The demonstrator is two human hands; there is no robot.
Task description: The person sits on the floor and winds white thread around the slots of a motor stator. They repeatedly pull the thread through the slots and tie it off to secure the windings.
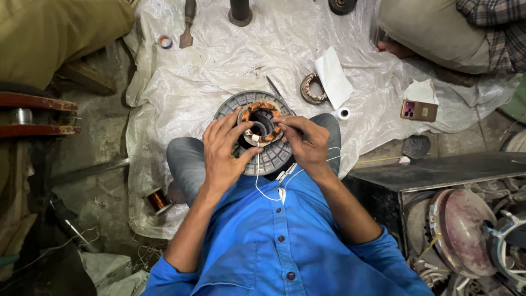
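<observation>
Carefully Cradled: Copper-Wound Stator on the Lap

Resting on the lap atop a grey ribbed housing (274, 159), the wound stator (262, 121) lies flat, bore upward. Left hand (224, 151) curled narrowly, pinching white lead wires (257, 172); right hand (304, 140) gripping the rim. Probably heavy, stiff; windings fragile, so best held by the outer edge.

Phone (418, 110) — copper spool (158, 199) — tape roll (165, 41)
</observation>
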